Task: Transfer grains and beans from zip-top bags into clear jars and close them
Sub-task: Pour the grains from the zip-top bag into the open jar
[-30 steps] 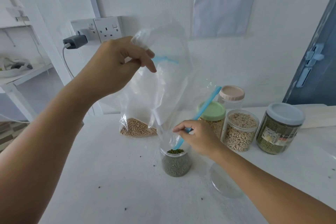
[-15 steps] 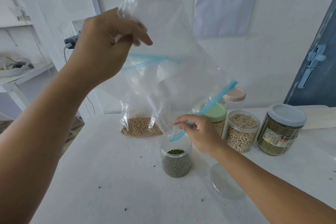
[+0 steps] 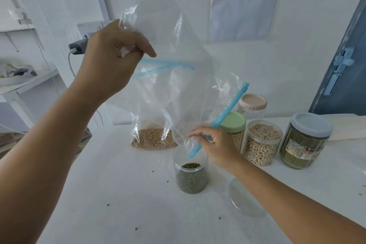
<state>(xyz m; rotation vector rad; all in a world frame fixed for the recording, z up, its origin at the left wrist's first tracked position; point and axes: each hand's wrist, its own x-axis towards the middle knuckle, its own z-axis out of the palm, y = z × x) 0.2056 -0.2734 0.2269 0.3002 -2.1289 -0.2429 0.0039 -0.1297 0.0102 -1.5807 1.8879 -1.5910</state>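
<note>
White table (image 3: 111, 200) holds everything. Empty clear zip-top bag (image 3: 178, 77) is the biggest item, held upside down and tilted above the table — bottom corner up at the left, blue zip edge (image 3: 223, 117) down at the right, its low end just over the open jar of mung beans (image 3: 191, 174). Left hand (image 3: 112, 61) pinches the upper bag corner, fingers curled around the plastic. Right hand (image 3: 215, 144) pinches the zip edge beside the jar mouth, thumb and fingers closed on the blue strip. Behind the bag, a 2nd zip-top bag with soybeans (image 3: 153, 138) in its bottom sits upright on the table. At the right, 4 more jars: grey-lidded jar of mung beans (image 3: 303, 140), lidless jar of pale beans (image 3: 262, 142), green-lidded jar (image 3: 233, 127) partly hidden by the right hand, pink-lidded jar (image 3: 252, 104) at the back. Clear lid (image 3: 245, 198) lies flat on the table just right of the open jar — not touching it. A few stray beans dot the table surface.
</note>
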